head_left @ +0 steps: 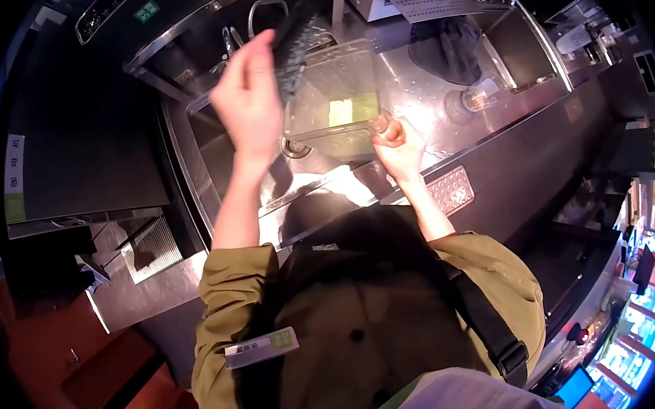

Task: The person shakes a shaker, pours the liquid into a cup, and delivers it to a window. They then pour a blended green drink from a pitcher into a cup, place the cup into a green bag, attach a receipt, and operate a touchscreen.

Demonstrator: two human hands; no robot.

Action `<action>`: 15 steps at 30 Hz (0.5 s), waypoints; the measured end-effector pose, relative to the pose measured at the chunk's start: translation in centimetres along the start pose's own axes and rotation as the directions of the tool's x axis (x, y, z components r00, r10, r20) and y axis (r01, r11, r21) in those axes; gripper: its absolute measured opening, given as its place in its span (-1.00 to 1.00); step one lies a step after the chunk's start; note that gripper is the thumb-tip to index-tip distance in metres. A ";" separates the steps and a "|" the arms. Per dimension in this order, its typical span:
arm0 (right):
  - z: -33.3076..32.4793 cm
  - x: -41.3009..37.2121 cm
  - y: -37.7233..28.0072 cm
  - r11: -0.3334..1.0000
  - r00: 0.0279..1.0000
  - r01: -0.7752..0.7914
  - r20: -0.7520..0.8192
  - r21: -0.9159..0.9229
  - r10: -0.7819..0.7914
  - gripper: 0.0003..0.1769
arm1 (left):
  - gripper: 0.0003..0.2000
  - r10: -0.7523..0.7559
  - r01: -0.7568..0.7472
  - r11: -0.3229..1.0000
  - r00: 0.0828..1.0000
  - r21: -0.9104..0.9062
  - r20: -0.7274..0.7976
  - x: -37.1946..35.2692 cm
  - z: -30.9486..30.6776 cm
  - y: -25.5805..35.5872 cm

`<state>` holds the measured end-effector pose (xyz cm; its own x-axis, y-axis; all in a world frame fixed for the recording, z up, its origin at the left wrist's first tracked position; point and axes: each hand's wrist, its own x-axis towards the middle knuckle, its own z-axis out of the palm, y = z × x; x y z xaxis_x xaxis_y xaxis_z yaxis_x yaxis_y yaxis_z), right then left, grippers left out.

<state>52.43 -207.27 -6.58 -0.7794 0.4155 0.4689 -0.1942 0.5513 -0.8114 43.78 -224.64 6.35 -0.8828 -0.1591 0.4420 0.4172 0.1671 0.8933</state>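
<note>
My right hand point(401, 144) is closed on the near right corner of a clear plastic container point(327, 83), its thumb at the rim. Through the clear plastic a yellow-green patch point(351, 111) shows. The container is held tilted above the sink and steel counter. My left hand point(247, 92) is raised at the container's left side, fingers curled. Beside its fingers is a dark, rough-edged thing point(296, 58), smeared by motion. It looks gripped, but its kind cannot be made out.
A faucet point(267, 11) stands behind the sink, whose drain point(295, 147) lies below the container. To the right are a dark cloth-like heap point(446, 53), a clear jar point(481, 95), a perforated metal sheet point(435, 2) and a second basin point(518, 54). A steel edge runs along the front.
</note>
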 end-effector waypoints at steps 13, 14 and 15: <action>-21.5 -6.6 1.9 0.935 0.614 -0.346 -0.735 0.079 0.289 -0.89 | -0.67 -0.470 0.241 0.649 0.873 0.721 0.132 -12.5 -1.4 -24.4; -22.5 -7.5 3.0 0.947 0.634 -0.317 -0.754 -0.052 0.171 -0.87 | -0.67 -0.543 0.228 0.583 0.823 0.780 0.166 -13.3 -1.2 -26.9; -23.9 -8.6 4.7 0.939 0.655 -0.289 -0.754 -0.186 0.052 -0.85 | -0.67 -0.617 0.206 0.513 0.764 0.834 0.191 -13.9 -0.7 -28.1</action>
<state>72.42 -190.98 -6.10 -0.0717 0.8463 0.5279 0.1535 0.5323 -0.8325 44.46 -227.82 -24.88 -0.9726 -0.0391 -0.2291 -0.1481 0.8639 0.4813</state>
